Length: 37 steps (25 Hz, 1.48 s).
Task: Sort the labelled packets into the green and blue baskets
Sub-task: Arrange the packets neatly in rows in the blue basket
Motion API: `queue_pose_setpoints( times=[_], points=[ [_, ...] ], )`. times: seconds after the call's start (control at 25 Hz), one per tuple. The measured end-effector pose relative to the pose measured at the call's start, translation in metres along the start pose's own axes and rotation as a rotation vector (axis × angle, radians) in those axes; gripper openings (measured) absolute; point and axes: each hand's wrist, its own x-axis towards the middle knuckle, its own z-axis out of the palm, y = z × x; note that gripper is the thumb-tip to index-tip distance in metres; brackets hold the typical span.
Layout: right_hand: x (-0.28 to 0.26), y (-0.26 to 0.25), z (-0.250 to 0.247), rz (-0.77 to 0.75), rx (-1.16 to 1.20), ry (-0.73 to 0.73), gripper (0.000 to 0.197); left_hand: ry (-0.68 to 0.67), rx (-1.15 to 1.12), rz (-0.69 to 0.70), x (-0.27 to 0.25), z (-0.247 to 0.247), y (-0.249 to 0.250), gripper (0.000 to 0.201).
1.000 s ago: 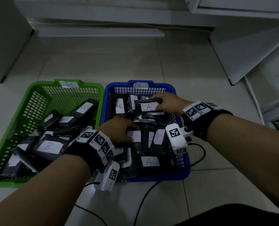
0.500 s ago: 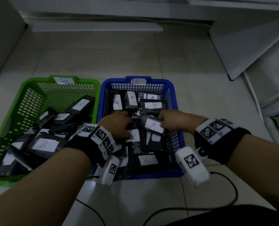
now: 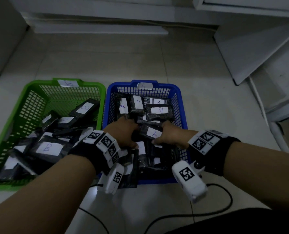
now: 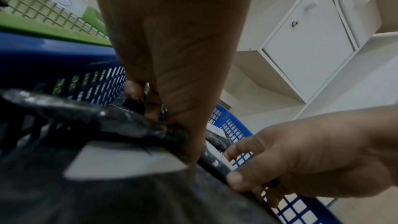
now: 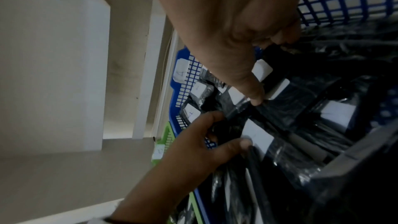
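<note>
Two baskets sat side by side on the tiled floor [image 3: 199,68], rims touching: green basket [image 3: 30,105] on the left with a "B" tag [image 3: 67,83] on its far rim, blue basket [image 3: 180,102] on the right with an "A" tag [image 3: 144,85]. Both held piles of black packets with white labels; B-labelled packets [image 3: 48,148] lay in the green one, A-labelled packets [image 3: 157,109] at the far end of the blue one. Both hands were down inside the blue basket, mid-pile. Right hand [image 3: 171,135] had its grip pinching a black packet with an "A" label [image 3: 153,132], thumb on the near edge and fingers curled at the far edge, packet tilted and raised a little over the pile. Left hand [image 3: 123,132] was just beside that packet on its left, fingers curled down into the pile; the left wrist view showed fingertips [image 4: 133,89] closed on the edge of a black packet [image 4: 103,117], label not readable. White cabinets [image 3: 251,39] stood behind to the right. Black cable [image 3: 224,208] ran across the floor near the person.
</note>
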Motion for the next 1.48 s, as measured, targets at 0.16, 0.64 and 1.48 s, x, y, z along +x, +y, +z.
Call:
queue_pose_setpoints(
  times=[0.16, 0.64, 1.48],
  points=[
    [0.011, -0.006, 0.009, 0.043, 0.07, 0.027, 0.114, -0.004, 0.019, -0.02, 0.001, 0.006, -0.001, 0.058],
    [-0.006, 0.004, -0.022, -0.259, 0.306, 0.185, 0.069, -0.045, 0.041, -0.002, 0.005, 0.011, -0.007, 0.079],
    [0.028, 0.004, 0.0, -0.606, -0.252, 0.249, 0.051, 0.059, -0.096, 0.024, -0.021, -0.008, -0.013, 0.048]
  ],
)
